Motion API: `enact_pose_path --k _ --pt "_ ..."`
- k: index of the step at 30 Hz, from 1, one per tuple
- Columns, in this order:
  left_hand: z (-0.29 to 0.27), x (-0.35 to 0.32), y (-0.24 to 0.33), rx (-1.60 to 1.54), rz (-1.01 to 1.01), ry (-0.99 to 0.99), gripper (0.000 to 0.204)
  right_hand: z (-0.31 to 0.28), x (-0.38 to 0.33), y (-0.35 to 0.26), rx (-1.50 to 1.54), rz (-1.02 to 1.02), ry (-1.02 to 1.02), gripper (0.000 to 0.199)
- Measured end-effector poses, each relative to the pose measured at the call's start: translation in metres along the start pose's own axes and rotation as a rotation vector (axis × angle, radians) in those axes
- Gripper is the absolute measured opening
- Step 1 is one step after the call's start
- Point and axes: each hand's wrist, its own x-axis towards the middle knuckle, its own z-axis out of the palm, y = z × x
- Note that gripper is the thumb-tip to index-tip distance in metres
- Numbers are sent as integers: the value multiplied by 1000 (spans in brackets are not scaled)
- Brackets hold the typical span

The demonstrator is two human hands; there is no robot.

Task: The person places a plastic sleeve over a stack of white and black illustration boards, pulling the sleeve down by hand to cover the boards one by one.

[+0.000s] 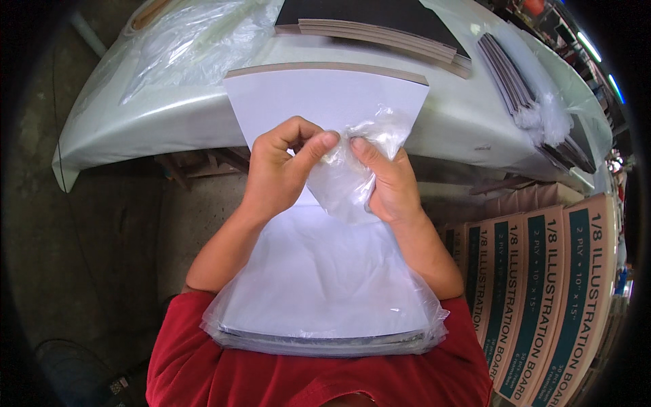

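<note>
A thick stack of white boards [291,95] leans from my body to the edge of the table. Its near part sits inside a clear plastic bag [325,271], and the far part is bare. Above the boards my left hand [278,166] has thumb and fingers pinched together at the bunched plastic. Beside it my right hand [395,183] is closed on the same crumpled plastic, thumb pointing up. Both thumb tips are close together, a small gap between them. The curled fingertips of both hands are partly hidden.
A table with a whitish cover [183,119] stretches across the far side. On it lie loose clear plastic [203,47], dark-topped boards [380,20] and a plastic-wrapped stack of boards [508,74]. Several brown cartons with green bands [536,271] stand at the right.
</note>
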Motion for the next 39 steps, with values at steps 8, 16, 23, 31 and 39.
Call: enact_pose_path --k 8,16,23,31,39 --pt "3 -1 2 65 136 37 14 0 -1 3 -6 -63 -16 21" --pt "4 -2 4 17 126 92 13 1 -1 -1 -34 -33 -65 17" --pt "-5 7 -9 228 240 153 13 -3 -2 3 257 -136 -262 11" --pt "2 1 22 156 180 -247 12 0 -3 -2 -121 -218 -8 21" --pt "-11 15 5 -156 135 -108 16 -9 -14 -9 -23 -273 -151 25"
